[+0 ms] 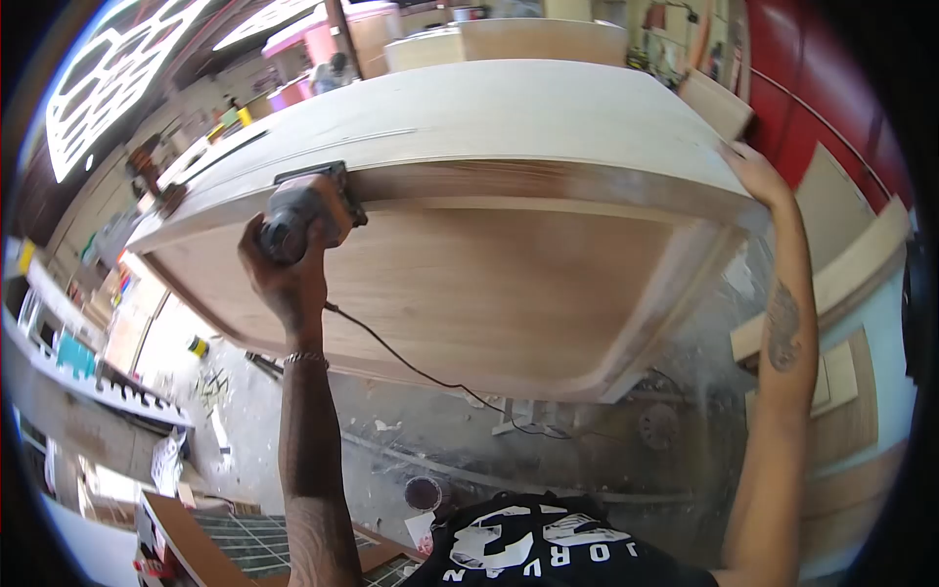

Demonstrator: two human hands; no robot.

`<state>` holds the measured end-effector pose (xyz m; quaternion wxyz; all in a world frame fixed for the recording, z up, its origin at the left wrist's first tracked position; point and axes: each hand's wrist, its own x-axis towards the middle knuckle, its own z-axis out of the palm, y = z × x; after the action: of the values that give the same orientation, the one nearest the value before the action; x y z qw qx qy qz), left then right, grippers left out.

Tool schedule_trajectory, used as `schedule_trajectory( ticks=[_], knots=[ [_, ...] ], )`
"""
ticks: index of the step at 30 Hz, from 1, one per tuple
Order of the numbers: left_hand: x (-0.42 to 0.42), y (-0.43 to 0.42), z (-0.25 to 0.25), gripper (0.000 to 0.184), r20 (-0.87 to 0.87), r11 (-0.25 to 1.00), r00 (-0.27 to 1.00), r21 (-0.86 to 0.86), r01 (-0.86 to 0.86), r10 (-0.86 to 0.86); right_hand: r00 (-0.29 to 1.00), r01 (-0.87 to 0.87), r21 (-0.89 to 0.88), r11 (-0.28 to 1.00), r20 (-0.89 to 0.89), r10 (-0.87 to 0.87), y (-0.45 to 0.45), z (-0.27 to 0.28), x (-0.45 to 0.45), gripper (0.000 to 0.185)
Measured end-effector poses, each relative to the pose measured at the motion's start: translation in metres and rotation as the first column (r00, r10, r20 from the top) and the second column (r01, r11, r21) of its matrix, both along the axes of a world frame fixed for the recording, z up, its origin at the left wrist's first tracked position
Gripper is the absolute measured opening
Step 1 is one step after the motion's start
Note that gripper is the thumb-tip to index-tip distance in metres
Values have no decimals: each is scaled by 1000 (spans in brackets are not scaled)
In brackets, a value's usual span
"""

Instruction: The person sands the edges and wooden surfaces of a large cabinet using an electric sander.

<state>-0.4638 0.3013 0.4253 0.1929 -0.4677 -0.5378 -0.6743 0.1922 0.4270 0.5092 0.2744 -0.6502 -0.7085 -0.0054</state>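
Note:
My left hand [285, 286] is closed around a corded power sander [315, 203]. The sander's flat pad meets the raised front edge [469, 180] of a large wooden cabinet-like box [489, 284]. Reddish-brown streaks mark this edge just right of the tool. My right hand [755, 174] rests at the far right corner of the pale top [528, 108], its fingers laid over the edge and partly hidden. From the sander a black cord [401, 364] hangs across the recessed wooden face towards the floor.
A cordless drill [147, 174] stands at the top's left end. Wooden boards [831, 284] lean along the right beside a red wall [831, 88]. Below, the dusty floor [381, 470] holds scraps and a round container [424, 492]. A cardboard-edged box [215, 538] is at lower left.

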Motion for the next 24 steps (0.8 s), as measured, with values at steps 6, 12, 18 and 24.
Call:
schedule_trajectory(
  ticks=[6, 12, 18, 24],
  knots=[
    [106, -8, -2, 68, -65, 998, 998, 69, 14, -10, 998, 45, -49, 998, -38, -47, 7, 2, -1, 91],
    [220, -19, 0, 68, -51, 996, 998, 82, 32, -28, 995, 58, 13, 998, -84, -57, -21, 9, -29, 78],
    [303, -32, -19, 73, -104, 998, 995, 61, 8, -2, 978, 50, 112, 993, 197, -71, 22, -1, -15, 78],
    [328, -53, -72, 74, 393, 990, 911, -10, 141, -126, 889, -208, -13, 978, -420, 184, -16, 31, 8, 68]
  ],
)
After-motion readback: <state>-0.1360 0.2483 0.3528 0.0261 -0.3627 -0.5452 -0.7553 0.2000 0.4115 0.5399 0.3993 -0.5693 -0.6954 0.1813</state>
